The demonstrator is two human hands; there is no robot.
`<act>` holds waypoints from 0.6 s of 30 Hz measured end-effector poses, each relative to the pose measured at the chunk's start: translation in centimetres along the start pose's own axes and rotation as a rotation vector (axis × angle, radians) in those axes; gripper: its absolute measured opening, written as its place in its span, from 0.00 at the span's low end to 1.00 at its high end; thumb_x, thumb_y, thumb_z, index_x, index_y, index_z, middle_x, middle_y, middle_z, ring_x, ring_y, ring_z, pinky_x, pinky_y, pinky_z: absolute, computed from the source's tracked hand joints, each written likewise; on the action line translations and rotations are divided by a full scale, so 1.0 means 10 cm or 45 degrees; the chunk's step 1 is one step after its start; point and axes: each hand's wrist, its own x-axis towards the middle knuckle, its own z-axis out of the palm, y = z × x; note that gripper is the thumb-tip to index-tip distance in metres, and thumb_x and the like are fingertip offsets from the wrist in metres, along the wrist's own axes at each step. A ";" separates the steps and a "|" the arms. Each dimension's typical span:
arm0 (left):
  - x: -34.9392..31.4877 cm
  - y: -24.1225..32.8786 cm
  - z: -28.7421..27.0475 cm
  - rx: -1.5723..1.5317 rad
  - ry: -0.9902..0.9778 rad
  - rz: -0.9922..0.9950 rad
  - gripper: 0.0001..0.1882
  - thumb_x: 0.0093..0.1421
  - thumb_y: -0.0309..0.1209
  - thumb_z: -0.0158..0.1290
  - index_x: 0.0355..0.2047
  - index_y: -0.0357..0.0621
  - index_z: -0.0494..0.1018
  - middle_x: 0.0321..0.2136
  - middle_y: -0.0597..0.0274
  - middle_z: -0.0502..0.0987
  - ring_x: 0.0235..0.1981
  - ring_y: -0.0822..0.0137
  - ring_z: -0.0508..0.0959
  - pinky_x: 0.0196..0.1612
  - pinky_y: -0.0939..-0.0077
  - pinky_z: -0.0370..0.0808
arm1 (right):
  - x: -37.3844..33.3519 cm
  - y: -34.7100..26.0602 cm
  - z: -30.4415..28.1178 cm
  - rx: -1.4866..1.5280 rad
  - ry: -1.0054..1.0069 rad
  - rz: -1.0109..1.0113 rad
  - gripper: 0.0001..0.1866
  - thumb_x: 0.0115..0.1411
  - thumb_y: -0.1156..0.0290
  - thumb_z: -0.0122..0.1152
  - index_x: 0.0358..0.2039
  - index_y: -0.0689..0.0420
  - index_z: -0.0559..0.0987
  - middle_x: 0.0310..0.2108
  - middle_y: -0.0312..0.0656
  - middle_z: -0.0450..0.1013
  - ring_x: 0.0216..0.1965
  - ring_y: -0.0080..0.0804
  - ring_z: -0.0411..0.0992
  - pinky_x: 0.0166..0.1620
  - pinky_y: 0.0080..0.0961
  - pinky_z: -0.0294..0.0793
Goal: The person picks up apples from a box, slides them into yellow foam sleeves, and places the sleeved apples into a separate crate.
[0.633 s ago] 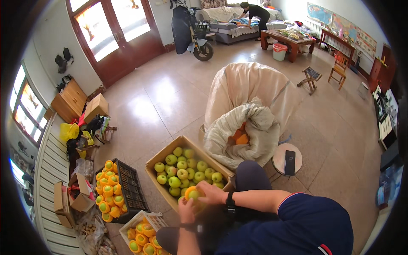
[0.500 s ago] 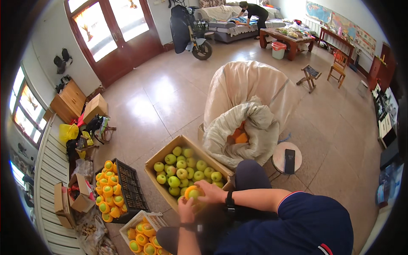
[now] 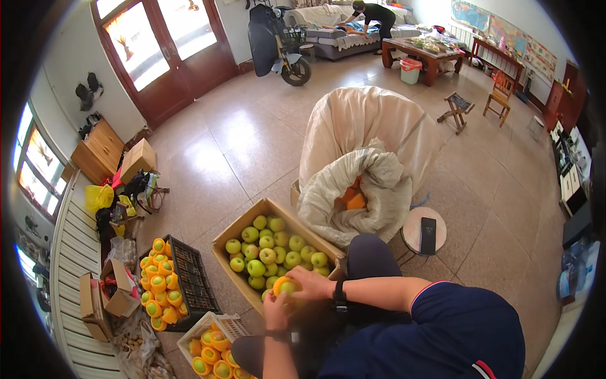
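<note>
Above the near corner of an open cardboard box (image 3: 232, 287), both my hands hold a green apple (image 3: 288, 288) with an orange foam net around part of it. My left hand (image 3: 275, 311) grips it from the near left side, fingers closed. From the right, my right hand (image 3: 310, 282) curls its fingers over it. Many bare green apples (image 3: 267, 256) fill the box. Below and left, a white crate (image 3: 235, 324) holds netted apples (image 3: 216, 352). More netted apples (image 3: 162, 278) are piled in a black crate (image 3: 194, 278).
Beyond the box stands a large pale sack (image 3: 386, 205) with orange foam nets (image 3: 355, 201) inside. A phone (image 3: 428, 237) lies on a round stool (image 3: 412, 232) to the right. Cartons (image 3: 120, 292) line the left wall. Far off, a person (image 3: 375, 20) bends over a sofa.
The view has shifted slightly. My hands stay on the same netted apple, with almost no visible movement. The far person's arms have moved a little.
</note>
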 end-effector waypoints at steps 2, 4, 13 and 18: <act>0.00 0.00 -0.01 0.010 0.005 -0.012 0.17 0.67 0.28 0.57 0.53 0.42 0.67 0.46 0.60 0.76 0.40 0.67 0.80 0.40 0.71 0.81 | 0.01 -0.01 0.00 -0.004 -0.017 0.008 0.35 0.58 0.51 0.69 0.60 0.57 0.73 0.55 0.48 0.71 0.57 0.48 0.72 0.56 0.43 0.75; 0.00 0.00 0.00 0.006 0.001 -0.014 0.16 0.67 0.28 0.57 0.53 0.42 0.67 0.46 0.60 0.76 0.40 0.67 0.80 0.40 0.70 0.81 | 0.00 -0.01 -0.01 -0.007 -0.010 0.001 0.35 0.58 0.51 0.69 0.60 0.57 0.73 0.54 0.48 0.71 0.56 0.48 0.72 0.56 0.43 0.75; 0.08 -0.11 -0.11 0.015 -0.028 -0.015 0.18 0.68 0.32 0.57 0.55 0.43 0.67 0.46 0.58 0.77 0.39 0.62 0.83 0.41 0.60 0.85 | 0.00 -0.03 -0.02 -0.033 -0.015 -0.017 0.35 0.57 0.50 0.69 0.59 0.58 0.73 0.53 0.50 0.70 0.55 0.49 0.73 0.55 0.42 0.76; 0.07 -0.10 -0.08 0.011 -0.021 -0.019 0.19 0.68 0.33 0.57 0.56 0.44 0.66 0.48 0.57 0.76 0.39 0.62 0.83 0.40 0.60 0.86 | 0.00 -0.04 -0.04 -0.041 -0.024 -0.008 0.36 0.57 0.51 0.69 0.59 0.59 0.72 0.53 0.51 0.70 0.54 0.50 0.74 0.56 0.41 0.76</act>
